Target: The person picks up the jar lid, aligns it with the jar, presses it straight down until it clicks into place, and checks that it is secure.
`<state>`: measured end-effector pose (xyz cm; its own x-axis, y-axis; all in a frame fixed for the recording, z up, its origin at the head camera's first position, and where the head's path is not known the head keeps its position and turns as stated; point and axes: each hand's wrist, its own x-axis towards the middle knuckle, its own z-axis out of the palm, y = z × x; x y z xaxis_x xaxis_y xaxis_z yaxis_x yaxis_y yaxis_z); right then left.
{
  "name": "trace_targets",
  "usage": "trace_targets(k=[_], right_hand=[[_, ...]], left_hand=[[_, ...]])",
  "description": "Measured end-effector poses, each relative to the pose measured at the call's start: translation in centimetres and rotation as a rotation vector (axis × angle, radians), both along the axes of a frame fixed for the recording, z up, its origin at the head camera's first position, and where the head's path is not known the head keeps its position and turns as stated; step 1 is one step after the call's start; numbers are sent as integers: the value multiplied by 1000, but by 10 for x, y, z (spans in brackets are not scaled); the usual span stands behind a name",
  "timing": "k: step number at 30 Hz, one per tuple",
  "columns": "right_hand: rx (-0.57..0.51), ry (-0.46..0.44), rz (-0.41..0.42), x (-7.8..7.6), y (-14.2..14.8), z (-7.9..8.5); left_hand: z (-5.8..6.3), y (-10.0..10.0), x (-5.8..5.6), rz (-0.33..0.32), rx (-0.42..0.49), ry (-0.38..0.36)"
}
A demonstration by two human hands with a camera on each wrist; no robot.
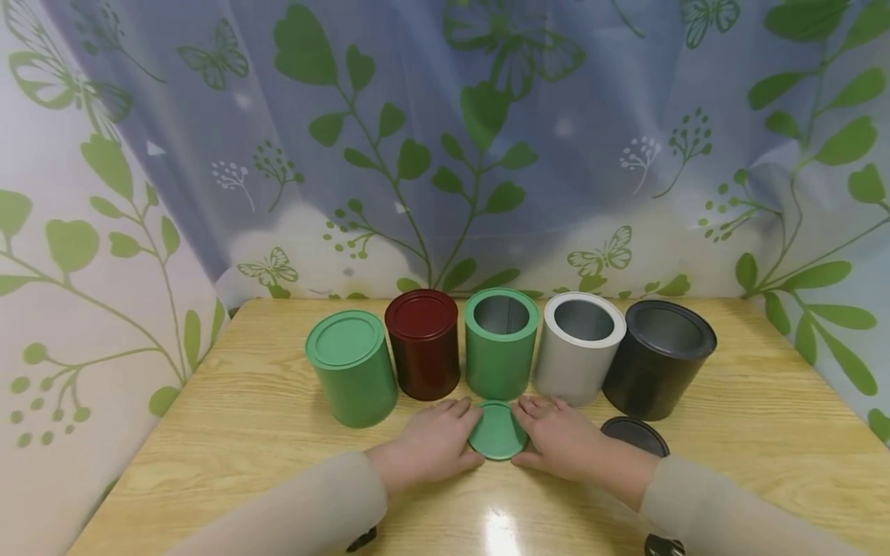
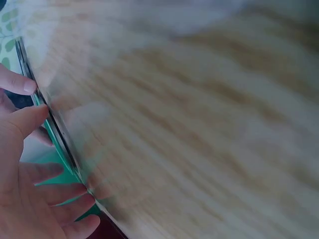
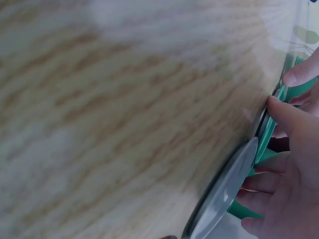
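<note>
A round green lid [image 1: 497, 432] lies flat on the table between my two hands. My left hand [image 1: 434, 444] lies along its left edge, my right hand [image 1: 565, 442] along its right edge. In the left wrist view, the left thumb [image 2: 34, 118] touches the lid's near rim and the other fingers reach out fairly straight. The right wrist view has the right thumb [image 3: 281, 110] at the rim likewise, fingers extended. Behind the lid stands an open green can [image 1: 497, 371]. A black lid [image 1: 634, 434] lies partly hidden behind the right forearm.
A lidded green can [image 1: 356, 382], a lidded dark red can [image 1: 424, 359], an open white can [image 1: 575, 363] and a black can [image 1: 647, 378] stand in the row. A grey-looking lid [image 3: 227, 194] shows beside the right hand. A patterned curtain [image 1: 445, 154] hangs behind the wooden table [image 1: 243, 401].
</note>
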<state>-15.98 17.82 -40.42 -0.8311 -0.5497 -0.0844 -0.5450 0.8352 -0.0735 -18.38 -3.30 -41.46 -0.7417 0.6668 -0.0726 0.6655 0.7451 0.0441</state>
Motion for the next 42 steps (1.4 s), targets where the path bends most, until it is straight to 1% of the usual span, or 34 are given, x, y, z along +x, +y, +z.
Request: trace_targets(k=[4,6,11,13,18,21,24,28,31,34,37,39,42], right_hand=[[-29,12,25,-1,0,-3],[-32,17,35,-2,-1,-4],[-9,22,30,-2,-3,-6],[-16,19,27,-1,-4,-6],[-87,5,44,2,-5,-6],[-135,-6,62,3,-6,-8],[-165,-19,74,3,-6,-9],[-176,-49,89,3,-7,-10],[-179,-76,100,4,-7,-9],[-195,-97,106,7,-6,-7],[-224,-109,103,9,-5,-4],[-239,-102,101,11,-4,-2],[-252,-69,94,14,-5,1]], left_hand=[[0,3,-1,0,-14,-19],[0,3,-1,-9,-16,-15],[-1,6,-2,-55,-15,12],[0,7,-2,-71,-26,19],[1,9,-1,-93,-61,20],[2,9,0,-124,-90,24],[2,9,1,-182,-140,63],[2,9,2,-277,-199,161],[0,8,3,-334,-213,219],[-1,5,3,-361,-186,231],[-1,1,4,-367,-121,221],[-1,-1,4,-360,-70,220],[0,-4,5,-357,-8,241]])
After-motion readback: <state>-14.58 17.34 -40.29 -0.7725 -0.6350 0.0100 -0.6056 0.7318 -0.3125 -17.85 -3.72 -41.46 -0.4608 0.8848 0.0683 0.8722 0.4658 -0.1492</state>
